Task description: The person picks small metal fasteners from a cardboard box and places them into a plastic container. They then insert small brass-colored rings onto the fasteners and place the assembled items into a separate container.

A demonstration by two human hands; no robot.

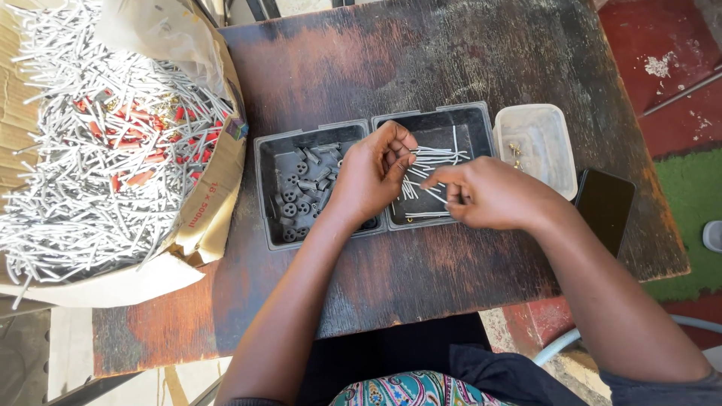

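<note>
Your left hand [374,174] hovers over seam between two black trays, fingers curled, pinching something small; which part, cannot tell. Your right hand [489,194] sits over right black tray [474,120], fingertips closing on thin grey rod [430,158] from loose pile there. Left black tray [267,188] holds dark round plugs with holes [289,210], many left. Clear tub [560,162] beside right tray holds few small brass bits. Large carton [214,218] at your left already heaped with grey rods with red parts among them. Judgement: work well underway, plenty of loose stock remaining in both trays.
</note>
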